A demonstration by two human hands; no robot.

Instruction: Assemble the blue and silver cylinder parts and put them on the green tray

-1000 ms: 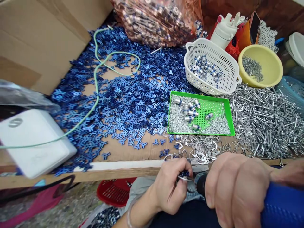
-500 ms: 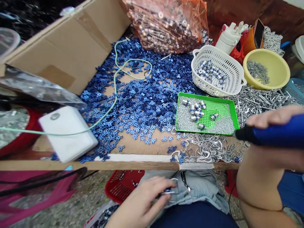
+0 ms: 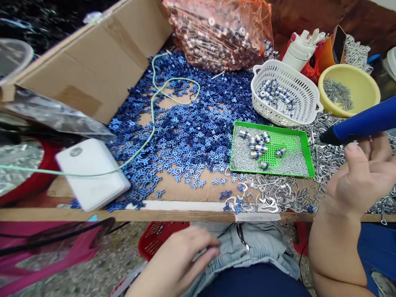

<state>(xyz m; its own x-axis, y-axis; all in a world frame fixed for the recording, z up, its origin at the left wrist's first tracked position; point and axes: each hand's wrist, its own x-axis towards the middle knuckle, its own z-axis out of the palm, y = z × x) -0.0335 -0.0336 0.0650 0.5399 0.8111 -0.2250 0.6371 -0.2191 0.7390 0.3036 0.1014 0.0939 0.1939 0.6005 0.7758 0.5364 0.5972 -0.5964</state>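
My right hand [image 3: 361,177] is at the right of the bench, palm turned up, fingers curled round a blue electric screwdriver [image 3: 365,121]. Its black nose and thin bit point left, close to the right end of a green tray [image 3: 311,165]. Several silver-and-blue cylinders [image 3: 261,148] lie in that tray among tiny metal pieces. Below the bench edge, over the lap, my left hand [image 3: 185,255] has its fingers bent in towards the thumb; whatever they hold is hidden. Grey cloth [image 3: 260,243] covers the lap beside it.
Blue three-armed pieces [image 3: 198,136] spread over the bench. Silver hooks [image 3: 272,194] lie along the front edge. A white basket [image 3: 309,99], yellow bowl [image 3: 365,90], orange-red bag [image 3: 222,37] and white box [image 3: 93,177] stand around. A green cord [image 3: 153,111] crosses the left side.
My right hand has turned palm up, and the screwdriver has moved up and slightly right. My left hand has shifted a little left; the small metal-and-blue part at its fingertips no longer shows.
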